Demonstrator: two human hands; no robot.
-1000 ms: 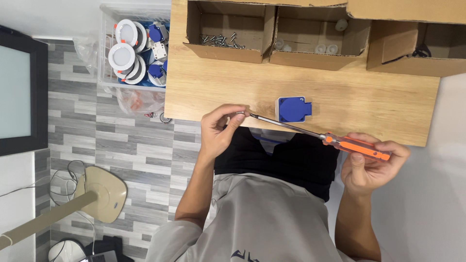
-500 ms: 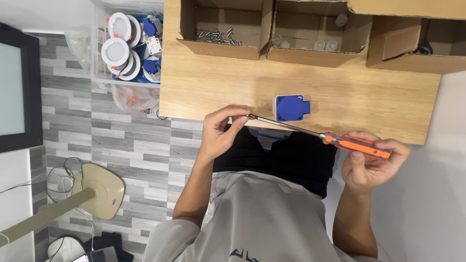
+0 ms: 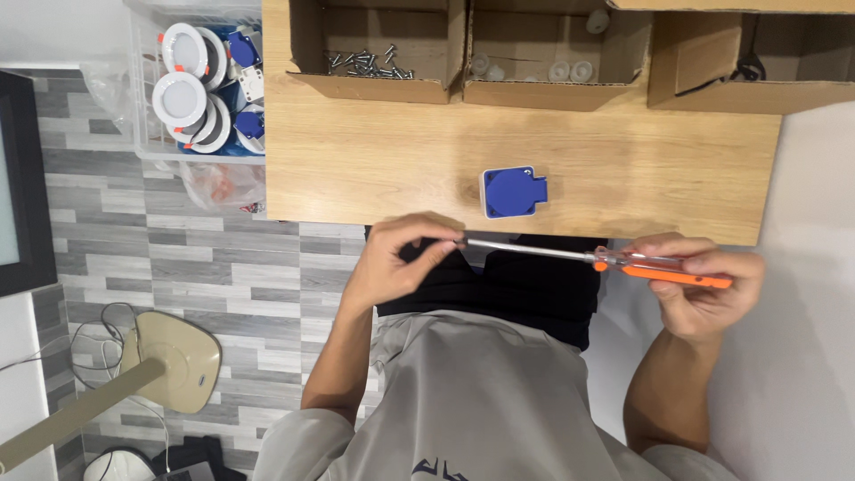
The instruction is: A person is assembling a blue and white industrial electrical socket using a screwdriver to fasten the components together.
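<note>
Right hand (image 3: 704, 289) grips the orange plastic-handled screwdriver (image 3: 606, 261), held just off the light wooden bench (image 3: 374, 169); left hand (image 3: 401, 258) pinches its thin steel tip. Square blue plastic socket (image 3: 514, 191) lies near, untouched.

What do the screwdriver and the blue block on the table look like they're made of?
Screwdriver: bright, thin shaft, likely bare steel; glossy orange handle, partly see-through, probably hard plastic. It is held in the right hand, with the left hand at its tip. Blue block: matte blue face on a whitish base, apparently moulded plastic. Table: pale wood grain, possibly laminate.
</note>
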